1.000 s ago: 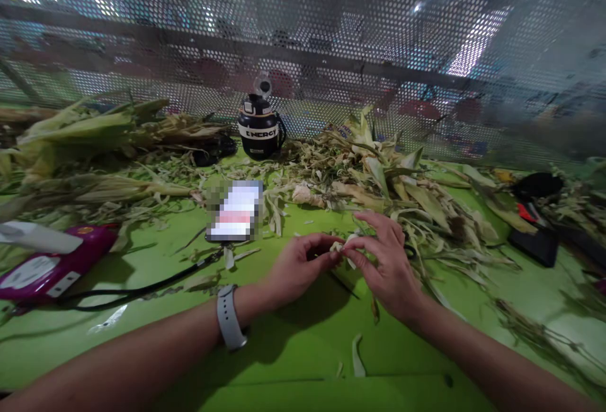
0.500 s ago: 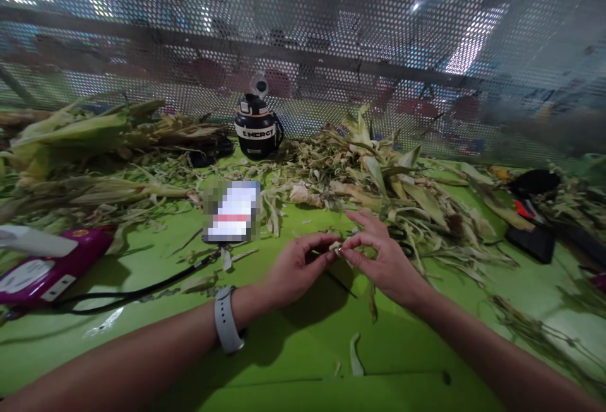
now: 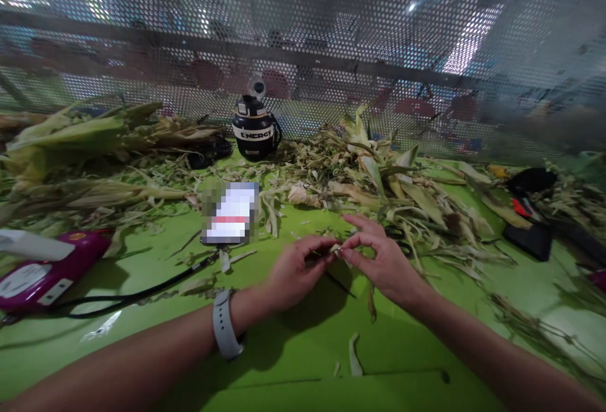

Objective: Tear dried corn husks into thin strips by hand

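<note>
At the middle of the green table (image 3: 284,361), my left hand (image 3: 298,271) and my right hand (image 3: 384,262) meet fingertip to fingertip. Both pinch a small pale strip of corn husk (image 3: 336,248) between thumb and forefinger; its exact shape is mostly covered by the fingers. The other fingers of my right hand are spread. A thin brownish husk strip (image 3: 372,305) shows below that hand, and I cannot tell whether it is held. Behind the right hand, black loops like scissor handles (image 3: 404,247) are partly hidden. A short pale husk scrap (image 3: 355,355) lies nearer to me.
Heaps of dried husk (image 3: 416,194) spread along the back and right, with more corn husks (image 3: 71,141) at left. A black bottle (image 3: 254,137) stands by the perforated metal screen (image 3: 303,40). A blurred-out phone (image 3: 231,213), a purple power strip (image 3: 66,267) and a black cord (image 3: 156,289) lie left.
The hands stay together on the small husk strip, with only slight finger movement; the left hand looks a little blurred. The whole view has shifted slightly.
</note>
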`<control>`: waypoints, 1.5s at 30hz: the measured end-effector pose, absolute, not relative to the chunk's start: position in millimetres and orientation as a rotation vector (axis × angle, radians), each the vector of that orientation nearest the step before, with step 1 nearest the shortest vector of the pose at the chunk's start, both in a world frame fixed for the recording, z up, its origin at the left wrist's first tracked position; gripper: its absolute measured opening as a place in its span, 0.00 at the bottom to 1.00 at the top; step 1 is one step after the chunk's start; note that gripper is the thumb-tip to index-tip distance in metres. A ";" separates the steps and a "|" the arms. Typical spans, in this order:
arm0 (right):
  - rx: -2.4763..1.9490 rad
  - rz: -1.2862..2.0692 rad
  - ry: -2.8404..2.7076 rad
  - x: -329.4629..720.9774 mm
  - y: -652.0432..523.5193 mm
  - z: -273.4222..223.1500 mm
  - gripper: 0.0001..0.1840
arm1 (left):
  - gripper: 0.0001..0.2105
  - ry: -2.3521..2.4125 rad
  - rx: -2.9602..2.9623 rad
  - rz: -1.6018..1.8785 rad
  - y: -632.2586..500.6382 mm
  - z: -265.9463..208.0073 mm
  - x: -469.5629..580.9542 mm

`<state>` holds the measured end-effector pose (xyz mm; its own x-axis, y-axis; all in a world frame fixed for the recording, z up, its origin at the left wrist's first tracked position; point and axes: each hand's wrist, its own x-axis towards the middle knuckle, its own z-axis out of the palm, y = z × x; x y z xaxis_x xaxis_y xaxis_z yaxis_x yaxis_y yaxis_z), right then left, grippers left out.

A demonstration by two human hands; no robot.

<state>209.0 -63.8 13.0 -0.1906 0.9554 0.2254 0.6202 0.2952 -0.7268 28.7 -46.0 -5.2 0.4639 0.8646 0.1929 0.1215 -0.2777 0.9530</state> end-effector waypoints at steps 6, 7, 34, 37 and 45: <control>-1.424 0.626 -1.855 206.7 -66.5 12.3 0.08 | 0.11 0.851 1.627 0.948 -49.2 -5.0 29.1; -1.422 0.615 -1.848 206.0 -67.1 12.5 0.08 | 0.11 0.837 1.585 0.932 -49.8 -4.9 29.6; -1.291 0.914 -1.670 203.2 -65.7 4.4 0.07 | 0.11 0.701 1.312 0.884 -48.6 -9.5 30.2; -1.201 1.076 -1.587 205.1 -61.9 -0.8 0.09 | 0.09 0.699 1.288 0.882 -48.7 -7.9 30.5; -1.168 1.113 -1.589 205.3 -61.4 0.8 0.08 | 0.09 0.754 1.305 0.890 -48.4 -11.0 30.7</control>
<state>205.3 -61.4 0.8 -0.2028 0.9713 0.1244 0.2152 0.1681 -0.9620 30.7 -48.4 -11.0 0.4767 0.8787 0.0230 -0.1214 0.0399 0.9918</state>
